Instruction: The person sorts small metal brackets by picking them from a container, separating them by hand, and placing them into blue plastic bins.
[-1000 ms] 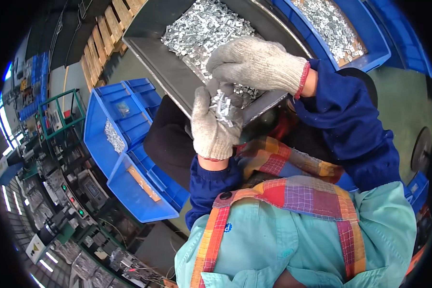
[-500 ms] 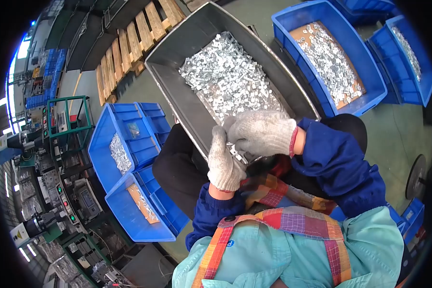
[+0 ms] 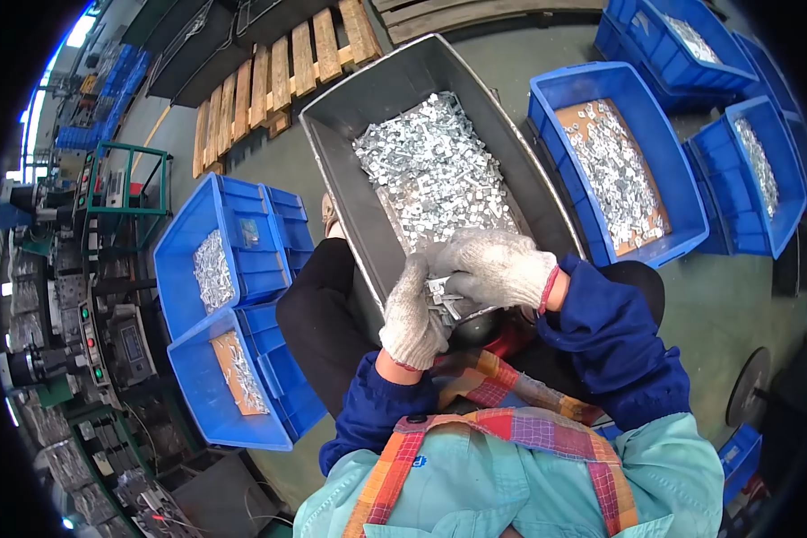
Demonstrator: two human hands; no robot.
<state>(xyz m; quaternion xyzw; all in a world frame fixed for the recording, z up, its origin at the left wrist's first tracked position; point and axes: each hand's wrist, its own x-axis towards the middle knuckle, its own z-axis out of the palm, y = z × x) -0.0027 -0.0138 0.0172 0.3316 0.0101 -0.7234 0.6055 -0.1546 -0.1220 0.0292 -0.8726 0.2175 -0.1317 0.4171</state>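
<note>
A large grey bin [image 3: 334,170] holds a heap of small silvery metal pieces [image 3: 439,170]. At its near end, my left hand [image 3: 413,316], in a whitish knit glove, is cupped around a handful of metal pieces [image 3: 443,301]. My right hand [image 3: 498,268], gloved too, reaches over from the right, its fingers bent down against that handful. Whether those fingers grip a piece is hidden. Both hands are close together, over the near rim of the bin.
To the right, a blue bin [image 3: 681,206] holds metal pieces on brown board, with more blue bins [image 3: 785,224] beyond. Two blue bins [image 3: 282,421] with parts lie left. Wooden pallets [image 3: 269,90] and dark machinery [image 3: 108,359] stand farther off.
The view has shifted, showing more of the grey bin and the blue bins. My right hand has come down onto the handful in my left hand, which stays cupped.
</note>
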